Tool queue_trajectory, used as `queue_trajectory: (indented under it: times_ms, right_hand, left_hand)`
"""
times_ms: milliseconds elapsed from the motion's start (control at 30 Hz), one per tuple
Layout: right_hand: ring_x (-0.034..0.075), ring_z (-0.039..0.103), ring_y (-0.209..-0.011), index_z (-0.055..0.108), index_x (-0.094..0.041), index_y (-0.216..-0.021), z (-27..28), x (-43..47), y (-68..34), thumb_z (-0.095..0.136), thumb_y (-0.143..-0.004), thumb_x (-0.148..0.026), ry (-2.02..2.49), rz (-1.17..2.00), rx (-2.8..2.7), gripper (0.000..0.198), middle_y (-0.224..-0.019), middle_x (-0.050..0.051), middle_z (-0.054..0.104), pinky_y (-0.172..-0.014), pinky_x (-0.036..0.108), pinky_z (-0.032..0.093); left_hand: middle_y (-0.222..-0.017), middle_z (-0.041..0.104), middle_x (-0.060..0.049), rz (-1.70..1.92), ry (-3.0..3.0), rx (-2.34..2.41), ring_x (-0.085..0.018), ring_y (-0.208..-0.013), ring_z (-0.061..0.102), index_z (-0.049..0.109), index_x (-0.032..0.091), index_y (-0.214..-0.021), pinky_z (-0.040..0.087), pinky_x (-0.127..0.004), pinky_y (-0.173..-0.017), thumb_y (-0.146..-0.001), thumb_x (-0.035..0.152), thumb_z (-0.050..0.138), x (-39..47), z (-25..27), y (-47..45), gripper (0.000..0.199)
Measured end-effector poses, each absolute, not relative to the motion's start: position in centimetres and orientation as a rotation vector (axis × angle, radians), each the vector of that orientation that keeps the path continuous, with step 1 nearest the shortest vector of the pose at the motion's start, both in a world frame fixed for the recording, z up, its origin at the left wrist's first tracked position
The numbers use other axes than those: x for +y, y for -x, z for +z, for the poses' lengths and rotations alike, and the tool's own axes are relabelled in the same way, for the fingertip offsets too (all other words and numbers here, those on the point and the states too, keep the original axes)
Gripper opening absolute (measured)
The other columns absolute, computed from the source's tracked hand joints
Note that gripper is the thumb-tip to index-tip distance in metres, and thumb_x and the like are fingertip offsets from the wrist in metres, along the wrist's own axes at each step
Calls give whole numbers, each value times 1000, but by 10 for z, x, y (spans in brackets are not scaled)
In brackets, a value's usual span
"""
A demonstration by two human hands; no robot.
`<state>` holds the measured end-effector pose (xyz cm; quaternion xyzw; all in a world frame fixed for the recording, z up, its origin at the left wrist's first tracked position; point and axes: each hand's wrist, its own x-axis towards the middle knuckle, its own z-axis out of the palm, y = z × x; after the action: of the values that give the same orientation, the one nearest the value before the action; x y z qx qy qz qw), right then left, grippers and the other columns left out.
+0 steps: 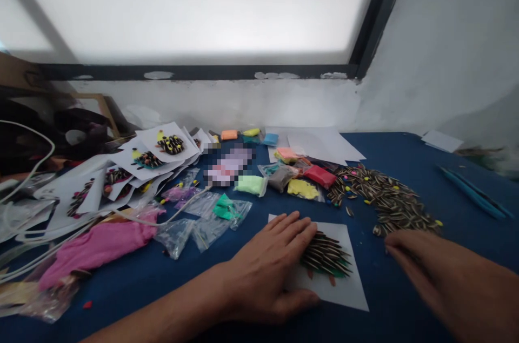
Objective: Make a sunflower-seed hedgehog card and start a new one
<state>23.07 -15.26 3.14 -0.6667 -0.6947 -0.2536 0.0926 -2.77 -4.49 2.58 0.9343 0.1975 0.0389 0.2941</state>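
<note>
Seed-covered figure lies on a white sheet at the near side of the blue bench. Clock centred on the figure, 12 toward the wall. Dark striped seeds overlap in a dense layer over a green base; two brown pieces show at its 6 o'clock edge.

Left hand, 9 o'clock: laid flat, palm down, fingers side by side, thumb spread toward the near edge. It covers the figure's 9 o'clock end. Probable reason: its weight steadies a light sheet that could slide. Pressure on the seeds: cannot tell.

Right hand, 3 o'clock: over the bench at the near edge of the seed heap. Thumb and fingers appear drawn together, tips blurred; cannot tell whether a seed is pinched between them.

Heap at 2 o'clock, loose and spread, with small coloured bits among it; presumably there for a short reach by the right hand. Bagged coloured material, including a yellow packet and a red packet, sits toward 11 to 12, out of both hands' way. Similar seed-decorated sheets overlap at 10, apart from the working area.
</note>
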Motion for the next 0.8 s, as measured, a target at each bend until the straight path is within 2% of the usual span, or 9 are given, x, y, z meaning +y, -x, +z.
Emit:
queue_trajectory:
  times_ms: [200,400,567,800]
  right_hand:
    - [22,69,-50,74,-26,-75,38,-137,-258,32,-94,-35,1953,-654,-2121,48,-70,6,74,-35,29,44]
    - [21,71,-64,76,-27,-81,34,-124,-272,50,-87,-30,1973,-377,-2231,26,-81,5,74,-47,28,50]
    - [18,68,-59,74,-24,-78,26,-115,-267,50,-85,-19,1905,-496,-2344,25,-73,4,69,-47,27,46]
    - [20,62,-53,64,-21,-67,23,-108,-256,42,-88,-19,1862,-703,-2328,30,-64,5,60,-43,29,43]
  left_hand:
    - [-160,16,-13,99,-2459,528,-34,-148,10,19,14,-154,14,-57,-119,-84,53,59,-45,25,27,89]
    - [-160,15,-11,100,-2462,520,-34,-148,9,17,17,-154,13,-57,-119,-85,54,58,-45,24,28,88]
    - [-161,13,-10,51,-2462,538,-33,-148,7,16,16,-155,12,-56,-120,-85,54,58,-44,25,28,90]
    - [-161,14,-9,79,-2447,533,-33,-148,8,16,20,-155,11,-56,-120,-85,54,59,-44,23,30,89]
